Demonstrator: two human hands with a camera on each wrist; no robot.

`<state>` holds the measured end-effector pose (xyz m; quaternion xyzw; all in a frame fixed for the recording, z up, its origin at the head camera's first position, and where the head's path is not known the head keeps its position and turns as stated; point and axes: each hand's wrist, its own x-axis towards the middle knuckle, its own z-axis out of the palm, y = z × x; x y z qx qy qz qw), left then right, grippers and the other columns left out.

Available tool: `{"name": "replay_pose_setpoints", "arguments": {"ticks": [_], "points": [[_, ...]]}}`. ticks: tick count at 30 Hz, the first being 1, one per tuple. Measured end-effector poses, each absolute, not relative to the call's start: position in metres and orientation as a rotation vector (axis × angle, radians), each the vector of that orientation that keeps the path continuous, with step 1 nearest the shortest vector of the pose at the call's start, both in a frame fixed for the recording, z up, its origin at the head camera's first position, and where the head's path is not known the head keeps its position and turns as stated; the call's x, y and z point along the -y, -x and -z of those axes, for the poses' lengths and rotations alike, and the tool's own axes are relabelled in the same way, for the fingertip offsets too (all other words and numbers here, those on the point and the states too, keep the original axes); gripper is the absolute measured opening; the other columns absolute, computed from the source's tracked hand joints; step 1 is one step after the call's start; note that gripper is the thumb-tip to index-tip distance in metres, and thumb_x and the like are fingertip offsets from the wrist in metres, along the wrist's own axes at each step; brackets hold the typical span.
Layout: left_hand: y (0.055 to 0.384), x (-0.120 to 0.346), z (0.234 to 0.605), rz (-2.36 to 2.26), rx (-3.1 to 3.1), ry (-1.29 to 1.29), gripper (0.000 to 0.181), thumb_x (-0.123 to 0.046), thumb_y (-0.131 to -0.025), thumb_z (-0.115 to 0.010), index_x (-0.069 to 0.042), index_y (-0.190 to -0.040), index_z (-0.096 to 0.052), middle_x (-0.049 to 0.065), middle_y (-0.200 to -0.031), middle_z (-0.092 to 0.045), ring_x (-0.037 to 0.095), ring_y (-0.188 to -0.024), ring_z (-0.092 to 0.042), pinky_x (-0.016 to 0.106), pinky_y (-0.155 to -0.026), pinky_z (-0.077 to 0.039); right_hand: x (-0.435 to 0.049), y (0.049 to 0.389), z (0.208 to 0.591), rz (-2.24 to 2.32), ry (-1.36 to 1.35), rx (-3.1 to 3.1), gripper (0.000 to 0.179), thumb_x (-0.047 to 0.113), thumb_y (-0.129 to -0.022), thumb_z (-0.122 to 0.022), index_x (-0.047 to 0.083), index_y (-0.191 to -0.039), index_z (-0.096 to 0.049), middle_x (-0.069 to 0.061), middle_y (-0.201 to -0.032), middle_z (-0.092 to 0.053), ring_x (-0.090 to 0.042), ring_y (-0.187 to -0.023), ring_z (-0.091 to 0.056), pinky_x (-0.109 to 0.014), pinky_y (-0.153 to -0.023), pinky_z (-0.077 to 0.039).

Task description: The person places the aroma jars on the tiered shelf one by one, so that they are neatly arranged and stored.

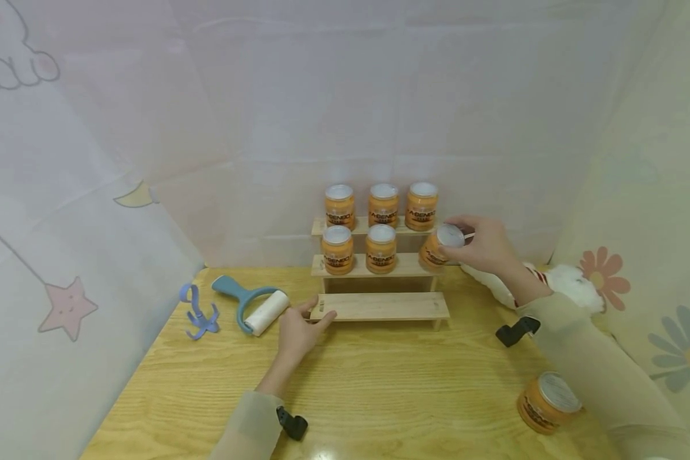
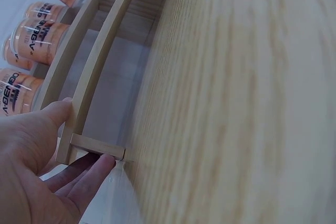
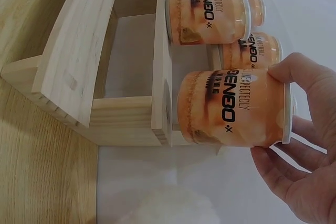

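Observation:
A three-step wooden shelf (image 1: 379, 306) stands on the table against the back wall. My right hand (image 1: 483, 246) grips an orange can (image 3: 231, 108) near its lid, tilted at the right end of the middle step. To its left on that step are two more orange cans (image 1: 381, 250); three others (image 1: 383, 207) line the top step. The lowest step carries nothing. With thumb above and fingers beneath, my left hand (image 1: 299, 329) holds the left end of the lowest step, as the left wrist view (image 2: 47, 166) shows.
Another orange can (image 1: 546, 402) stands at the table's front right, beside the right sleeve. A blue-handled lint roller (image 1: 259, 306) and a blue-purple hook-like piece (image 1: 200, 316) lie left of the shelf. Behind my right forearm is a white plush thing (image 1: 569, 287).

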<state>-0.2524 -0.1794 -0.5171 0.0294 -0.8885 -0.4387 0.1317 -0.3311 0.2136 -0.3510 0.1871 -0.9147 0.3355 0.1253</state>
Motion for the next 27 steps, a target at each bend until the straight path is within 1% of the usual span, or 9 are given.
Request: {"name": "replay_pose_setpoints", "arguments": {"ticks": [3, 8, 13, 16, 19, 26, 27], "points": [[0.251, 0.179, 0.517, 1.261, 2.572, -0.083, 0.066, -0.046, -0.089, -0.087, -0.012, -0.143, -0.068, 0.012, -0.143, -0.069, 0.034, -0.111, -0.077, 0.043, -0.08, -0.065, -0.209, 0.333, 0.351, -0.978, -0.547, 2.686, 0.058, 0.032, -0.088, -0.087, 0.005, -0.136, -0.071, -0.024, -0.12, -0.075, -0.04, -0.101, -0.076, -0.043, -0.075, -0.064], [0.251, 0.179, 0.516, 1.247, 2.571, -0.086, 0.066, -0.046, -0.089, -0.087, -0.012, -0.143, -0.068, 0.012, -0.142, -0.07, 0.034, -0.109, -0.077, 0.042, -0.079, -0.065, -0.202, 0.337, 0.349, -0.984, -0.556, 2.698, 0.058, 0.032, -0.088, -0.087, 0.005, -0.137, -0.07, -0.024, -0.121, -0.075, -0.04, -0.103, -0.076, -0.046, -0.077, -0.065], [0.251, 0.179, 0.516, 1.246, 2.577, -0.084, 0.067, -0.046, -0.089, -0.087, -0.011, -0.143, -0.068, 0.016, -0.139, -0.071, 0.033, -0.106, -0.078, 0.042, -0.077, -0.066, -0.194, 0.338, 0.35, -0.987, -0.55, 2.689, 0.057, 0.03, -0.088, -0.087, 0.004, -0.136, -0.071, -0.024, -0.121, -0.075, -0.04, -0.102, -0.077, -0.045, -0.076, -0.065], [0.252, 0.179, 0.517, 1.25, 2.584, -0.096, 0.067, -0.048, -0.089, -0.087, -0.013, -0.143, -0.068, 0.015, -0.138, -0.072, 0.033, -0.105, -0.078, 0.041, -0.077, -0.066, -0.19, 0.339, 0.35, -0.986, -0.551, 2.672, 0.057, 0.029, -0.087, -0.088, 0.004, -0.135, -0.072, -0.024, -0.12, -0.076, -0.04, -0.101, -0.077, -0.044, -0.075, -0.065], [0.253, 0.18, 0.518, 1.26, 2.586, -0.107, 0.066, -0.049, -0.089, -0.086, -0.015, -0.143, -0.068, 0.014, -0.139, -0.072, 0.032, -0.105, -0.079, 0.041, -0.077, -0.066, -0.187, 0.339, 0.349, -0.975, -0.553, 2.665, 0.056, 0.028, -0.086, -0.089, 0.005, -0.134, -0.072, -0.024, -0.119, -0.076, -0.04, -0.103, -0.076, -0.046, -0.076, -0.064], [0.253, 0.18, 0.518, 1.257, 2.561, -0.071, 0.067, -0.044, -0.089, -0.088, -0.01, -0.143, -0.068, 0.013, -0.141, -0.07, 0.033, -0.106, -0.078, 0.042, -0.078, -0.066, -0.184, 0.342, 0.351, -0.937, -0.556, 2.682, 0.056, 0.028, -0.088, -0.087, 0.005, -0.136, -0.071, -0.022, -0.123, -0.075, -0.039, -0.107, -0.073, -0.048, -0.078, -0.063], [0.253, 0.18, 0.518, 1.258, 2.563, -0.076, 0.067, -0.045, -0.088, -0.088, -0.011, -0.143, -0.068, 0.012, -0.141, -0.07, 0.033, -0.107, -0.078, 0.042, -0.079, -0.066, -0.184, 0.342, 0.351, -0.929, -0.557, 2.683, 0.056, 0.028, -0.088, -0.087, 0.005, -0.137, -0.071, -0.022, -0.122, -0.075, -0.039, -0.107, -0.073, -0.048, -0.078, -0.063]]}}
